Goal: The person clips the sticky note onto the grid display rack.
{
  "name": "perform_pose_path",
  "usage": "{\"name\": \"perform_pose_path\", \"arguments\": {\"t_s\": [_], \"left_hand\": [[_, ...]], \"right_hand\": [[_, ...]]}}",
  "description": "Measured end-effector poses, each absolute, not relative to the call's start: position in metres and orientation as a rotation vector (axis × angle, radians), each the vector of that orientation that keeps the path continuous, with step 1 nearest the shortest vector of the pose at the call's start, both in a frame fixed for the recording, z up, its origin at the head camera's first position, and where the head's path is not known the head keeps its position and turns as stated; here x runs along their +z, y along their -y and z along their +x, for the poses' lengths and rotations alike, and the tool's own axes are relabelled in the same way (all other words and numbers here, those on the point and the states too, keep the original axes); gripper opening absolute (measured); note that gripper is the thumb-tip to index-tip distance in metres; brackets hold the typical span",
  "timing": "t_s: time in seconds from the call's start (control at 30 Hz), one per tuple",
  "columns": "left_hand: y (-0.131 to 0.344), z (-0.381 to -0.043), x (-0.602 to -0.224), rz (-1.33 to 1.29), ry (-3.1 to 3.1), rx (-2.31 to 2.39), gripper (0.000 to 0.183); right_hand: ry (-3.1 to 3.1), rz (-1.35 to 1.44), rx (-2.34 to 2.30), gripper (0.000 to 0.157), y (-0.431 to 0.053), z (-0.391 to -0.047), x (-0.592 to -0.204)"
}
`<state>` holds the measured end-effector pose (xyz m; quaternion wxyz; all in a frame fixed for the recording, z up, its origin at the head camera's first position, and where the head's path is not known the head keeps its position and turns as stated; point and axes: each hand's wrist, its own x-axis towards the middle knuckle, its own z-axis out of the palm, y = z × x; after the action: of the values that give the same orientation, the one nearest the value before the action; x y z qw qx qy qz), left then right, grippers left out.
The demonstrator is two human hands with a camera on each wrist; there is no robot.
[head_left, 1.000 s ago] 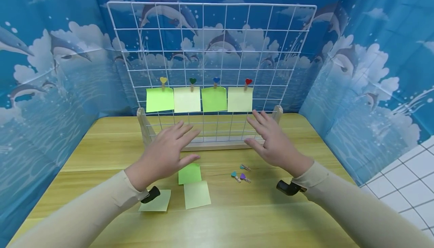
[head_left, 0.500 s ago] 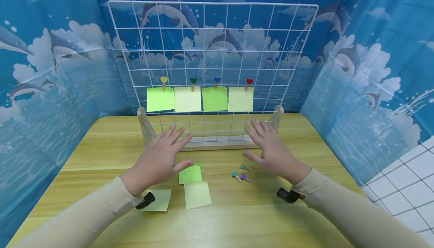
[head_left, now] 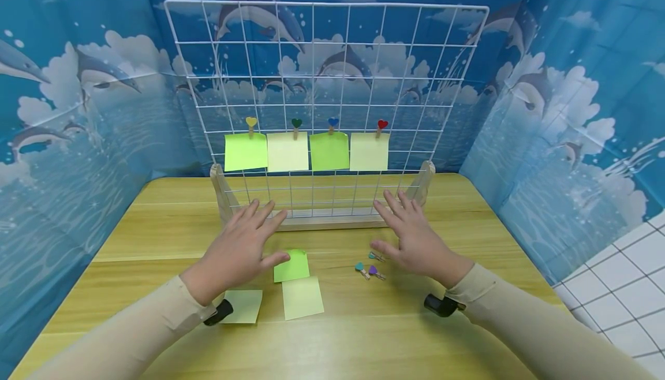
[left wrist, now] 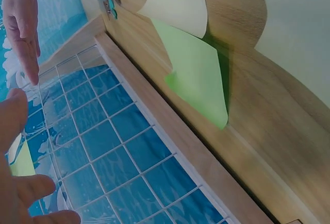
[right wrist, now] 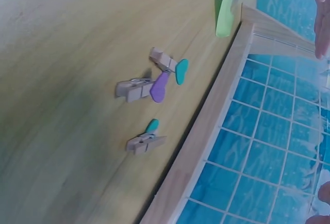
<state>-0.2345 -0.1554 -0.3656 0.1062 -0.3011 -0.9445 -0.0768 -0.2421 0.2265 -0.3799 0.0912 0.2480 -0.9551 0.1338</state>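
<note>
Yellow wood-grain table (head_left: 363,345) fills the foreground, with 2 beige sleeves (head_left: 130,328) reaching over it. Just beside the left wrist lies 1 pale note (head_left: 244,308), square-looking, partly hidden by a black wrist camera (head_left: 219,312). A 2nd pale note (head_left: 303,299) lies to the right of the left hand (head_left: 239,250) and nearer the person, turned slightly askew. At its far edge, by the left thumb, is 1 green note (head_left: 296,267) with a curling corner. Each hand hangs above the table holding nothing, fingers straight and spread apart.

Near the thumb of the right hand (head_left: 415,241), on its left, lie 3 loose clips (head_left: 373,271): small, wooden, heart-topped, 1 purple and 2 teal. Their long axes slant, heart ends toward the left hand.

Beyond both hands, a wooden stand (head_left: 332,226) supports a white wire grid (head_left: 328,4). It carries 4 hung notes (head_left: 246,152), alternating green and pale, under 4 roughly upright clips (head_left: 251,122) with yellow, dark green, blue and red hearts. Farthest back hangs a blue dolphin curtain (head_left: 78,155).
</note>
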Motion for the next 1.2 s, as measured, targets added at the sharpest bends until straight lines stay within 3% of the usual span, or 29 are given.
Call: {"name": "perform_pose_path", "arguments": {"t_s": [1.2], "left_hand": [[0.182, -0.228, -0.41, -0.769, 3.009, -0.232, 0.09]], "right_hand": [[3.0, 0.763, 0.364, 0.085, -0.233, -0.25, -0.426]]}}
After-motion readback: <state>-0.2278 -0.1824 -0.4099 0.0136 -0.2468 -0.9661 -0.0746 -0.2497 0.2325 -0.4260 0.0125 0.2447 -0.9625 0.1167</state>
